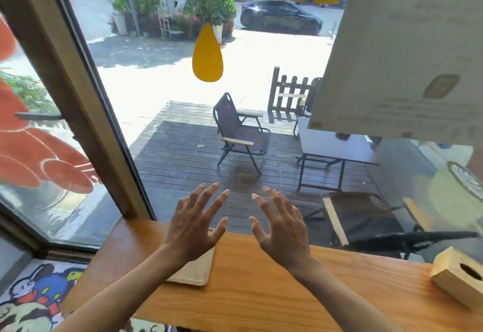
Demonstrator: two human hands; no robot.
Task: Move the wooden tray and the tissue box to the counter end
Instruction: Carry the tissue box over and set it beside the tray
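Your left hand (pixel 192 230) and right hand (pixel 283 230) are both raised above the surface (pixel 261 290), palms facing away from you, fingers spread wide, holding nothing. The left hand hangs over the far end of the wooden tray (pixel 193 271), which lies flat near the surface's left end, close to its far edge; your wrist hides part of the tray, so its full outline cannot be confirmed. The tissue box (pixel 460 277) sits well apart from both hands, at the right of the surface and running out of view there. Judged from this layout, the tray looks close to the counter end while the box has yet to be brought over. Risks: the reach to the box is long, and a one-handed grab at its near corner could tip it or push it off the near edge; setting it down carelessly could knock the tray toward the left end drop. The tray is pale, thin and flat with rounded corners and a low rim. The box is light wood, rectangular, with a dark oval opening on top. The surface is orange-brown wood with pronounced grain.
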